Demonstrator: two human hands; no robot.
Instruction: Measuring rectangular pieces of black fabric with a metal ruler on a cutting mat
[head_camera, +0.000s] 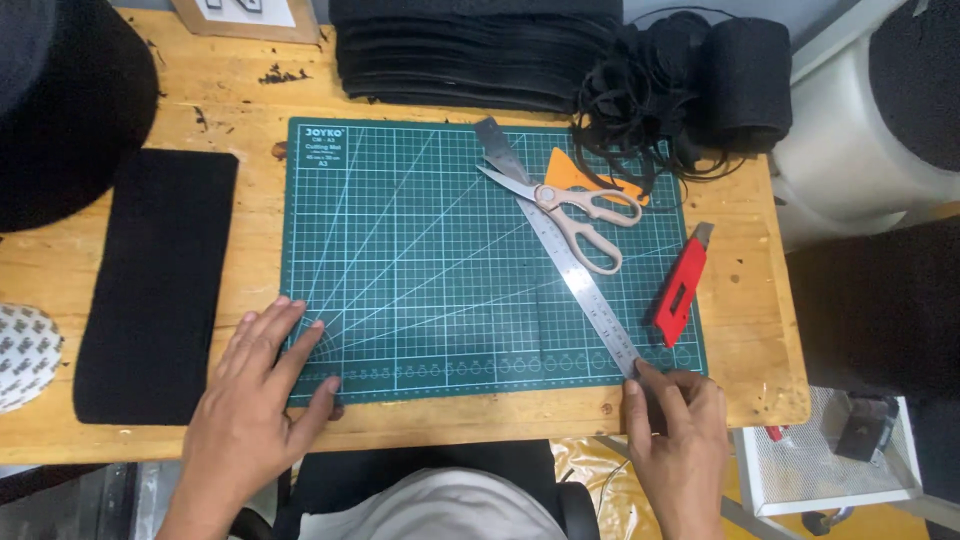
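While the left hand (262, 385) lies open and flat on the near left corner of the green cutting mat (420, 290), the right hand (678, 425) pinches the near end of a steel ruler (560, 250) running diagonally across the mat, beneath scissors (570, 208) and beside a red utility knife (682, 285).

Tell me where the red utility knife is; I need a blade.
The red utility knife lies on the green cutting mat's right edge, beside the steel ruler.
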